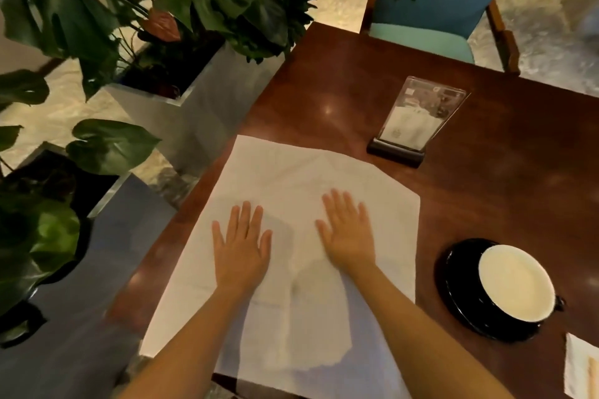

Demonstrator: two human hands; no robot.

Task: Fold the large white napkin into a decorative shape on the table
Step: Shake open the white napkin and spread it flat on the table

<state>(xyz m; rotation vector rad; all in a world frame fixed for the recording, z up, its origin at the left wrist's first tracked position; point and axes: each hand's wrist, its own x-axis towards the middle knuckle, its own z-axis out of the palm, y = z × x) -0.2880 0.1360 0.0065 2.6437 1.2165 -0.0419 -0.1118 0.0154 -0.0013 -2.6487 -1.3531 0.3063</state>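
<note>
Item: large white napkin (pixel 285 178), one, spread open on the table (pixel 356 81) toward its left side; faint creases and wrinkles are seen across it.
Left hand (pixel 243 249): laid palm-down on the napkin's left half; grip apart, fingers straight and spread, nothing clasped.
Right hand (pixel 348 236): laid palm-down right of centre; grip likewise apart, nothing held.
Step in hand (judged): the sheet is being flattened ahead of a first fold.
Method advised: light, even pressure is best swept outward from the centre to the edges, so that wrinkles are driven out and not trapped; corners should be squared before any crease is set; thin paper is likely to tear if dragged.
Count, task things: napkin, one; hands, two.
Count, other things: cup (pixel 515 282), one, set on one black saucer (pixel 460 295), right of the napkin; acrylic card stand (pixel 418 120), one, beyond it; blue chair (pixel 437 10), one; metal planters (pixel 181 100), two, with leafy plants; paper piece (pixel 580 366), one, partly cut off at the frame's edge.
</note>
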